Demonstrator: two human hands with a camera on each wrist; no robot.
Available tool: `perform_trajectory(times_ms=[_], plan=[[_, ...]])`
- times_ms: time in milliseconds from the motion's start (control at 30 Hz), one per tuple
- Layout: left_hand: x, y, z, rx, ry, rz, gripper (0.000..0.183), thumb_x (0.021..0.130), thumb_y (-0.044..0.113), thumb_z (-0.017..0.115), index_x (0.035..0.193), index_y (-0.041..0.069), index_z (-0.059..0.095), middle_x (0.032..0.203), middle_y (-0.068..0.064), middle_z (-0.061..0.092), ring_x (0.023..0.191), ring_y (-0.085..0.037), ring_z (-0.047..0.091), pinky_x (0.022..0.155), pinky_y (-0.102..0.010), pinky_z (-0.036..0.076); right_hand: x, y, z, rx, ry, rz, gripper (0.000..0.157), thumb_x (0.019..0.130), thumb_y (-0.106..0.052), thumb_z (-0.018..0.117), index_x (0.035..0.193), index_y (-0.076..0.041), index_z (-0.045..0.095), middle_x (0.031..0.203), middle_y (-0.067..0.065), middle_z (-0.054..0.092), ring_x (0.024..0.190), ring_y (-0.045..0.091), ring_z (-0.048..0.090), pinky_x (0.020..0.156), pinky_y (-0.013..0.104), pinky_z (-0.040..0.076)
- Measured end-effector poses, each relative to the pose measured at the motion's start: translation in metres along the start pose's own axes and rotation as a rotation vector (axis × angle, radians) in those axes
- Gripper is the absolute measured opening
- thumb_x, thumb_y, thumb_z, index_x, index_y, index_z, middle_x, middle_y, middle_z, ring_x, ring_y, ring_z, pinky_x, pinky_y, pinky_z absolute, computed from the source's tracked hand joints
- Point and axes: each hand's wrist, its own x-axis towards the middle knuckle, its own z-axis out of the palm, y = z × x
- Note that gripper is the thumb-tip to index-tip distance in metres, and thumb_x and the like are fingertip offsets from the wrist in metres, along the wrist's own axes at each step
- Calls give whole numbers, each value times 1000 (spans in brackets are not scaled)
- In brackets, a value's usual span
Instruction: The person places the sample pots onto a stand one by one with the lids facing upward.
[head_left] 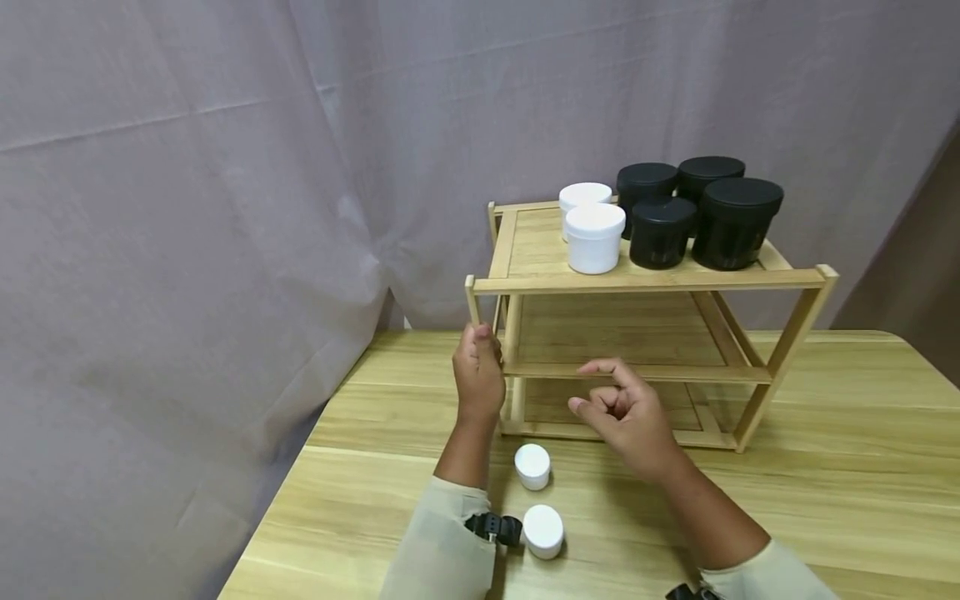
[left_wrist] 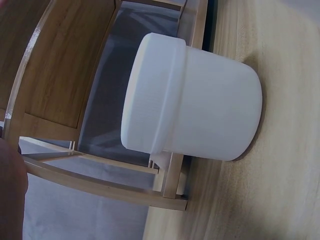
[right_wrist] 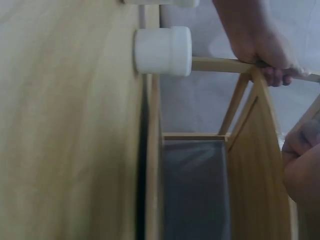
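Observation:
A three-tier wooden rack (head_left: 637,372) stands on the table. My left hand (head_left: 478,371) grips its front left post, and the right wrist view shows that hand's fingers (right_wrist: 277,76) curled around the wood. My right hand (head_left: 626,417) hovers at the front of the rack near the middle tier. Its thumb and index finger are apart, the other fingers bend loosely, and nothing is held. Two small white lidded jars (head_left: 532,467) (head_left: 543,532) stand on the table by my left forearm. One white jar (left_wrist: 195,97) looms large in the left wrist view.
On the rack's top tier stand two white jars (head_left: 595,239) and several black lidded jars (head_left: 737,225). A grey curtain (head_left: 225,208) hangs behind and to the left. The wooden table (head_left: 360,467) ends along a slanted left edge.

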Motion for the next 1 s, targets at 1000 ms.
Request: perform_trajectory(times_ms=[1000], plan=[[0, 1, 0, 14, 3, 16, 87, 101, 80, 35, 85, -5, 46, 66, 8, 40, 58, -4, 38, 54, -19, 35, -15, 52, 15, 29, -121, 361, 24, 98, 6, 73, 115, 19, 63, 64, -10, 45, 57, 0, 38, 50, 22, 33]])
